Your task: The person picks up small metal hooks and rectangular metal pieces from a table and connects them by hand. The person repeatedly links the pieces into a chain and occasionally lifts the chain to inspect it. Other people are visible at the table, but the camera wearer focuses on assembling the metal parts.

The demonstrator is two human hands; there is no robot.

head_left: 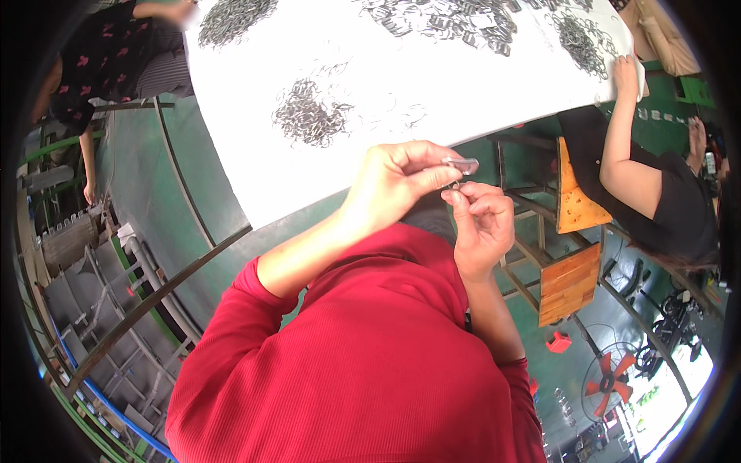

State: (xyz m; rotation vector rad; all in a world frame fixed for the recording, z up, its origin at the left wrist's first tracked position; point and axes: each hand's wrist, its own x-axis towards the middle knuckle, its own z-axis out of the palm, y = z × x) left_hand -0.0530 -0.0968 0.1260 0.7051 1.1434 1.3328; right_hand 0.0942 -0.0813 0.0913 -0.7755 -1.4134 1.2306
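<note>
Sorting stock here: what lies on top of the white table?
On the white table lie heaps of small grey metal parts, some scattered loose. A co-worker's hand rests at its right edge. Whatever lies under the heaps is covered.

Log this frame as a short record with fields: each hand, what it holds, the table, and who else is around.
left hand: left hand raised in front of the chest, fingertips pinching a small metal clip
right hand: right hand just under the clip, fingertips pinched at its lower edge; what they hold is too small to tell
table: white table with heaps of small metal parts on it
sleeves: red
others: a person in black at the right edge of the table, another in a dark patterned top at the left
</note>
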